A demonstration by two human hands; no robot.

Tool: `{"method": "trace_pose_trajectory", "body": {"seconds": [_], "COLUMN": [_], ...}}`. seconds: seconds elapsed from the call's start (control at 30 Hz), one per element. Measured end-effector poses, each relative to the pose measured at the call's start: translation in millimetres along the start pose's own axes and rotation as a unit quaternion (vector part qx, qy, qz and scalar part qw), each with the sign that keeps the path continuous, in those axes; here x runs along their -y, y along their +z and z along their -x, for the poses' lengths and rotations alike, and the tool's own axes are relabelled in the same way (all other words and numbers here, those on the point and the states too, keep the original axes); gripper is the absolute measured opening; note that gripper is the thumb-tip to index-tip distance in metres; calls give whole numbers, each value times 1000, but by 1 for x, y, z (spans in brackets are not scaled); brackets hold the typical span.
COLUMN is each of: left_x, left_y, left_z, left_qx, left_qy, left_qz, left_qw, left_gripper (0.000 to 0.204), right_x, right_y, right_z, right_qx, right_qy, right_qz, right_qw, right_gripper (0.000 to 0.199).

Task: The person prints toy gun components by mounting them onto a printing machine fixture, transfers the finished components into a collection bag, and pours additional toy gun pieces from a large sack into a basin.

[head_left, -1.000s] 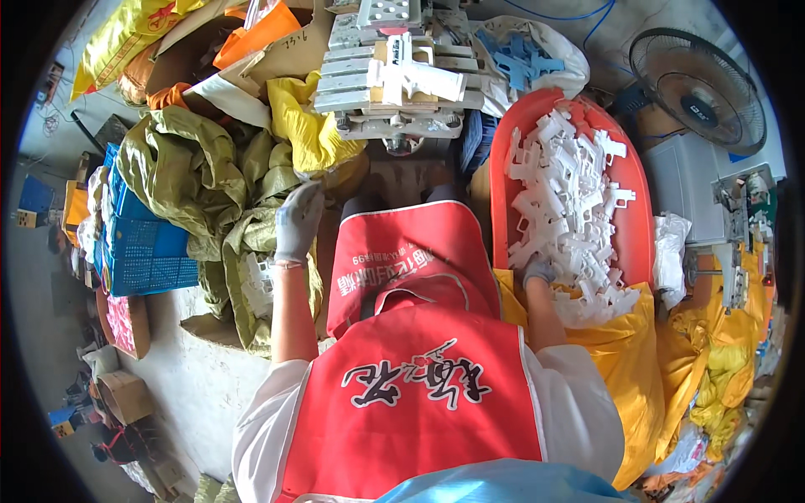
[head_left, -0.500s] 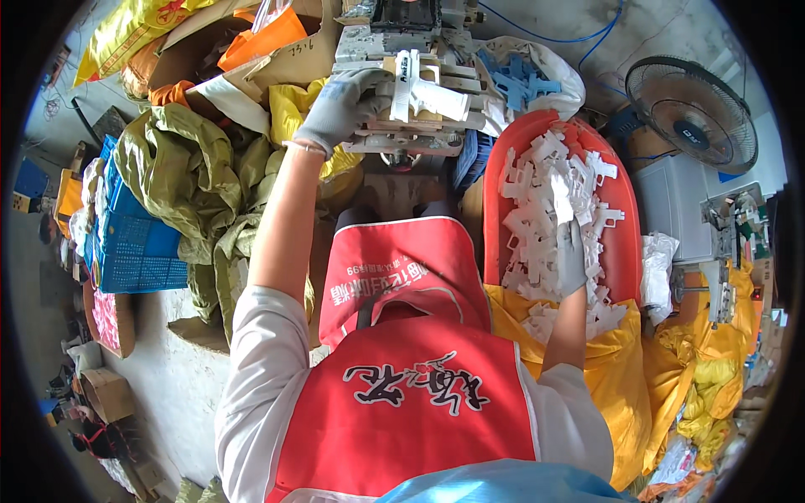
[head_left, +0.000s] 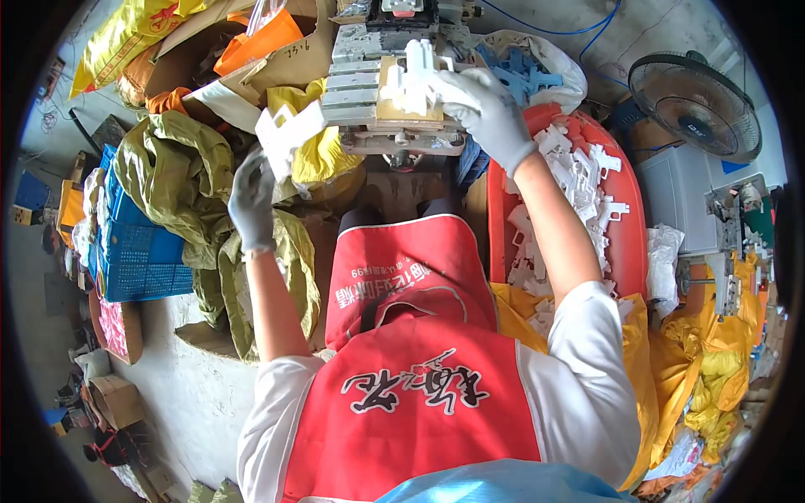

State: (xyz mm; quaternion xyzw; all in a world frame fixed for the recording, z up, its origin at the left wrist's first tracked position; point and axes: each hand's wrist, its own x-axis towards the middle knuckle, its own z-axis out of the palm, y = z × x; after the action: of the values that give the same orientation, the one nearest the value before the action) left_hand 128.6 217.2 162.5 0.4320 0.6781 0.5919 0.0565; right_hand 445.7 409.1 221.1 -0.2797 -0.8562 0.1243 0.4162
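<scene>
At the machine in front of me, my right hand (head_left: 490,113), in a grey glove, has its fingers on a white plastic toy pistol (head_left: 414,80). This pistol lies on the tan block (head_left: 432,119) of the machine's slatted metal bed (head_left: 356,99). To the left, my gloved left hand (head_left: 254,201) is raised beside the yellow bag. A second white toy pistol (head_left: 289,138), smeared by motion, is right at its fingertips. Whether those fingers grip it or have let it go is not visible.
A red tub (head_left: 625,243) full of white toy pistols stands at right, a white sack with blue ones (head_left: 524,77) behind it. A fan (head_left: 694,105) is far right. Left are a cardboard box (head_left: 289,63), olive sacks (head_left: 172,168) and a blue crate (head_left: 138,264).
My left hand has left the machine and moved left and nearer, a printed white pistol gone from the bed. My right hand has come from the tub to the block with another pistol.
</scene>
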Motion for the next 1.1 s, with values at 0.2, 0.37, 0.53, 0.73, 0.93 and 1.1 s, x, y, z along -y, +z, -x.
{"method": "trace_pose_trajectory", "body": {"seconds": [0.2,0.37,0.53,0.73,0.93,1.1], "left_x": [63,77,94,148,122,103], "left_y": [-49,-47,-93,-153,-115,-93], "left_z": [53,70,104,142,136,126], "left_qx": [-19,-6,34,-45,27,117], "left_qy": [-109,-100,-52,-190,-205,-202], "left_qz": [98,41,-197,-274,-198,-201], "left_qw": [989,994,979,942,958,951], "left_gripper": [29,26,31,40,31,29], "right_x": [4,-14,-70,-139,-153,-177], "right_y": [9,-12,-59,-59,-1,3], "right_z": [-8,8,124,310,342,364], "right_qx": [129,25,25,199,296,336], "right_qy": [-42,-82,142,504,457,565], "right_qz": [108,70,80,212,289,328], "right_qw": [985,994,986,813,787,679], "right_gripper": [40,40,36,36,41,41]}}
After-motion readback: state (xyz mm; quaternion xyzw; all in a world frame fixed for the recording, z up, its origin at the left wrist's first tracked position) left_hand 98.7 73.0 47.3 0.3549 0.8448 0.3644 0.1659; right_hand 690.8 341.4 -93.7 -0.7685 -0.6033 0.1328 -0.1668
